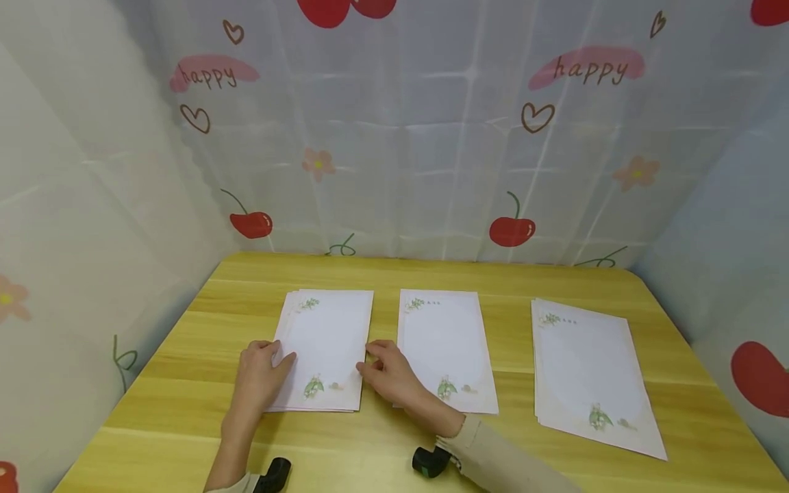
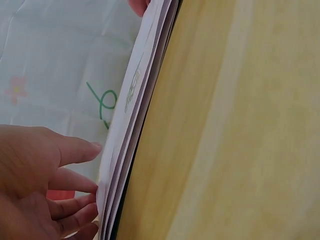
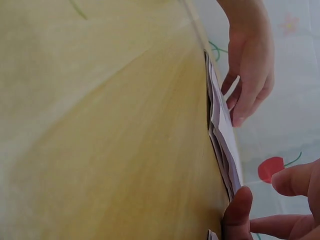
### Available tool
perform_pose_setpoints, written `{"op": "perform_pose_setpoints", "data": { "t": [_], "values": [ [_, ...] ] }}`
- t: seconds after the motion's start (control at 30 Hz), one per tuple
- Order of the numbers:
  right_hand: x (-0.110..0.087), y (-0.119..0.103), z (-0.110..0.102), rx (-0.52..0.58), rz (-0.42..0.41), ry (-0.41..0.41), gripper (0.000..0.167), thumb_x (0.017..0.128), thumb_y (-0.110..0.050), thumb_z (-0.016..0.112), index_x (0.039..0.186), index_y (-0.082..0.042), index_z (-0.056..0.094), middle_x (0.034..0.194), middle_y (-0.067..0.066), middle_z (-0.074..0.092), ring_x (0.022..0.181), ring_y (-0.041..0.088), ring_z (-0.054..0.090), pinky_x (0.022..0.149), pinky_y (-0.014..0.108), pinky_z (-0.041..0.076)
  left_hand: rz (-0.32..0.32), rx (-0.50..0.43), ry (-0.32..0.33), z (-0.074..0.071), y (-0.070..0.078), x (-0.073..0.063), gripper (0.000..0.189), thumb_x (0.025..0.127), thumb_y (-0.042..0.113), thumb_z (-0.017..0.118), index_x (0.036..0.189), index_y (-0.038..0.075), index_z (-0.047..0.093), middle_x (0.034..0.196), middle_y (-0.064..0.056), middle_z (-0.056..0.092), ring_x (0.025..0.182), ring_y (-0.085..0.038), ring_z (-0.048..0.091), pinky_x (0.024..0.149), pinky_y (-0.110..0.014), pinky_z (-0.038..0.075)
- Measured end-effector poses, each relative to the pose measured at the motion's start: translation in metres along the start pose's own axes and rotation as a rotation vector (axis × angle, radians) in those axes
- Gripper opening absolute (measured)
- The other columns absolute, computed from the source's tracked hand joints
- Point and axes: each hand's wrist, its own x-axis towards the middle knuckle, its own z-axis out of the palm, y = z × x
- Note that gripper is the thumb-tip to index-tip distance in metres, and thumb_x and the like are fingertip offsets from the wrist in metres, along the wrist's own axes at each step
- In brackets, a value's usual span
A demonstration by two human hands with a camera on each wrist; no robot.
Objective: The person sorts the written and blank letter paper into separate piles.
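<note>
A stack of white printed paper sheets (image 1: 329, 342), with green plant drawings at two corners, lies on the table between both hands. My left hand (image 1: 259, 373) is at its left edge; in the left wrist view its fingertips (image 2: 92, 189) touch the sheets' side, with the thumb apart over the top. At the opposite edge is my right hand (image 1: 393, 375), thumb and fingers spread apart. The right wrist view shows a right fingertip (image 3: 242, 197) against the stack's side. Several layers show along the edge, slightly uneven at the upper left.
Close to the right hand lies a second paper stack (image 1: 445, 342), partly under that forearm in the head view. Farther right is a third stack (image 1: 588, 373), turned at an angle. The yellow wood-grain table (image 1: 166, 411) is bordered by printed curtains (image 1: 394, 171) behind and on both sides.
</note>
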Motion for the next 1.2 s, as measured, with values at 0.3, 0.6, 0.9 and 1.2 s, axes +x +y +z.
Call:
{"op": "perform_pose_setpoints", "data": {
  "t": [0.3, 0.6, 0.9, 1.2],
  "values": [
    [0.003, -0.002, 0.001, -0.020, -0.007, -0.021, 0.045, 0.095, -0.013, 0.062, 0.128, 0.015, 0.057, 0.130, 0.028, 0.047, 0.087, 0.020, 0.052, 0.077, 0.032, 0.045, -0.050, 0.049, -0.025, 0.000, 0.001, -0.002, 0.055, 0.093, 0.022, 0.068, 0.127, -0.019, 0.055, 0.126, -0.038, 0.045, 0.115, -0.050, 0.037, 0.095, -0.058, 0.034],
    [0.005, -0.004, 0.004, -0.055, 0.003, -0.029, 0.046, 0.095, -0.014, 0.061, 0.130, 0.015, 0.056, 0.132, 0.027, 0.046, 0.088, 0.020, 0.050, 0.081, 0.035, 0.045, -0.064, 0.035, -0.041, -0.002, 0.002, -0.003, 0.062, 0.093, 0.023, 0.067, 0.133, -0.020, 0.048, 0.129, -0.039, 0.043, 0.116, -0.050, 0.038, 0.097, -0.059, 0.034],
    [0.001, -0.006, 0.001, -0.004, 0.073, -0.070, 0.055, 0.094, -0.018, 0.066, 0.136, 0.012, 0.051, 0.139, 0.025, 0.041, 0.087, 0.019, 0.048, 0.075, 0.032, 0.044, -0.047, 0.026, -0.020, -0.001, -0.002, -0.003, 0.063, 0.093, 0.023, 0.066, 0.132, -0.023, 0.046, 0.126, -0.042, 0.045, 0.116, -0.053, 0.041, 0.098, -0.061, 0.035],
    [-0.002, -0.004, -0.010, 0.045, 0.075, -0.101, 0.056, 0.096, -0.025, 0.065, 0.143, 0.002, 0.049, 0.136, 0.019, 0.048, 0.075, 0.014, 0.054, 0.060, 0.027, 0.047, -0.012, 0.006, -0.002, 0.001, 0.010, -0.003, 0.064, 0.094, 0.023, 0.067, 0.133, -0.022, 0.045, 0.126, -0.041, 0.046, 0.118, -0.054, 0.043, 0.097, -0.062, 0.036]
  ]
}}
